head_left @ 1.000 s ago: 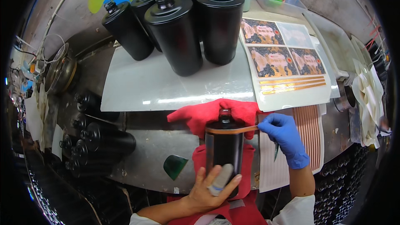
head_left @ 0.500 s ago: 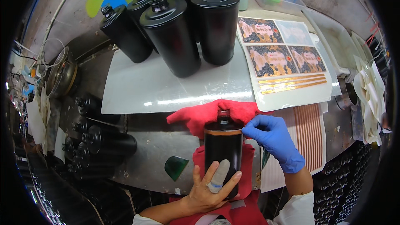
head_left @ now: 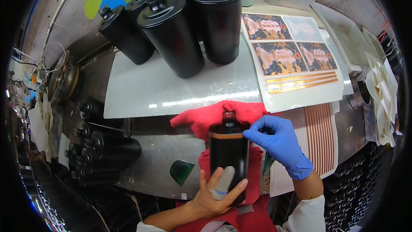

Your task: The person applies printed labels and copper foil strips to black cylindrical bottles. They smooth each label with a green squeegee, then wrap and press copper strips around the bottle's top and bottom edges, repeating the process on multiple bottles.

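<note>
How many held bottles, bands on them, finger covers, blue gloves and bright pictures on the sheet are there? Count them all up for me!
Held black bottle: 1
Copper-coloured band on it: 1
Grey finger cover: 1
Blue glove: 1
Bright pictures on the printed sheet: 3
Total: 7

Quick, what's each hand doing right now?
Left hand: holding the banded black bottle low down.
Right hand: closed, fingertips pinching the brown band at its right end.

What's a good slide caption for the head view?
Blue-gloved right hand at the coppery strip near the top of a black bottle, left hand lower down.
</note>
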Demonstrator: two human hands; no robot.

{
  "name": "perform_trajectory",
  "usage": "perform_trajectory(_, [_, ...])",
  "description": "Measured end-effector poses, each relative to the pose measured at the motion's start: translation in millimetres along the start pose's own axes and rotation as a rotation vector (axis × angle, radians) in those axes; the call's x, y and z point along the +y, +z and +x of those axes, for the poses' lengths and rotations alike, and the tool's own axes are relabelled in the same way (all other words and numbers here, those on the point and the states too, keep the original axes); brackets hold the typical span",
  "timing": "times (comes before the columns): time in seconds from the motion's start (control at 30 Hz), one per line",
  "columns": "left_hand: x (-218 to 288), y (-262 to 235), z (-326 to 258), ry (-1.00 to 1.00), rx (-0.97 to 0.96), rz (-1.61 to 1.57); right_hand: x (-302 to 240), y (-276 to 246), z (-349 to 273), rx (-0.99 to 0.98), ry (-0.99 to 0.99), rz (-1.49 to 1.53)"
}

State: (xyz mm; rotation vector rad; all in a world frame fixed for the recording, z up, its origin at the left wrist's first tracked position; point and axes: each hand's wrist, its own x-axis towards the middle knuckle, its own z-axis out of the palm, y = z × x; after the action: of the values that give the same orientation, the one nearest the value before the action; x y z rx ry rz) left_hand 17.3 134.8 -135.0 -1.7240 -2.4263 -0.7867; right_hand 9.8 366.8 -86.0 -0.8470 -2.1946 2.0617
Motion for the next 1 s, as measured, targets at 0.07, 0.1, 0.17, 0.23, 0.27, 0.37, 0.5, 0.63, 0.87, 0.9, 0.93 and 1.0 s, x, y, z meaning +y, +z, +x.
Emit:
perform_trajectory(0.07, [-14.1, 2.5, -8.2, -0.005, 0.031, -0.274, 0.1, -2.4, -1.7, 0.019, 0.012, -0.036])
perform_trajectory(0.1, [-19.5, -0.3, -7.5, -0.001, 0.032, -0.375, 0.1, -4.1, -1.2, 0.023, 0.015, -0.053])
perform_trajectory(0.17, [-19.8, -14.7, -1.2, -0.004, 0.059, -0.481, 4.2, -7.3, -5.0, 0.040, 0.028, -0.035])
perform_trajectory(0.23, [-30.9, -10.9, -8.7, -0.219, 0.117, -0.719, 9.9, -3.8, -11.1, 0.042, 0.016, 0.030])
perform_trajectory(0.27, [-31.3, -18.8, 4.6, -0.328, 0.151, -0.843, 14.0, -0.6, -14.4, 0.039, -0.001, 0.083])
perform_trajectory(0.37, [-38.6, -22.4, 74.1, -0.516, 0.399, -1.008, 15.4, 0.5, -21.1, 0.050, 0.059, 0.200])
perform_trajectory(0.5, [-42.7, -20.0, 112.9, -0.558, 0.466, -1.141, 20.7, -3.9, -26.6, 0.062, 0.165, 0.362])
perform_trajectory(0.63, [-42.6, -13.8, 113.2, -0.550, 0.418, -1.149, 27.7, -10.3, -30.2, 0.074, 0.185, 0.400])
perform_trajectory(0.87, [-40.6, -18.8, 116.2, -0.525, 0.398, -1.208, 29.1, -13.6, -30.3, 0.055, 0.166, 0.417])
perform_trajectory(0.9, [-40.8, -18.6, 116.0, -0.530, 0.397, -1.217, 30.2, -13.9, -29.9, 0.055, 0.165, 0.418])
perform_trajectory(0.93, [-40.4, -18.3, 116.7, -0.537, 0.435, -1.228, 32.3, -14.4, -29.0, 0.061, 0.162, 0.410])
perform_trajectory(1.0, [-38.7, -18.4, 118.6, -0.551, 0.510, -1.250, 38.8, -16.2, -26.6, 0.074, 0.158, 0.394])
